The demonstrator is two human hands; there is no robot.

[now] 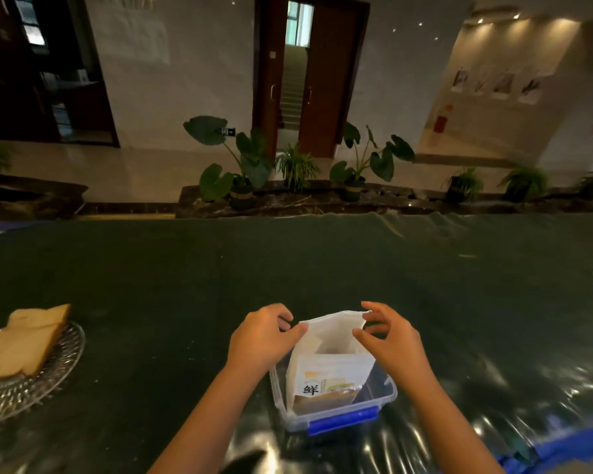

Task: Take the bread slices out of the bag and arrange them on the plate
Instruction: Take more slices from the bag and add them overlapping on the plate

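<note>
A white bread bag (329, 367) stands upright in a clear plastic box (384, 398) with a blue clip, near the table's front. My left hand (261, 336) pinches the left edge of the bag's open mouth. My right hand (387, 333) holds the right edge, fingers curled around it. Inside the mouth I can make out pale bread. At the far left a cut-glass plate (62, 367) carries two slices of bread (24, 343), one overlapping the other.
The table is covered with a dark, shiny plastic sheet (288, 268), wrinkled at the right. Beyond its far edge runs a stone ledge with potted plants (243, 169). A brown door stands behind them.
</note>
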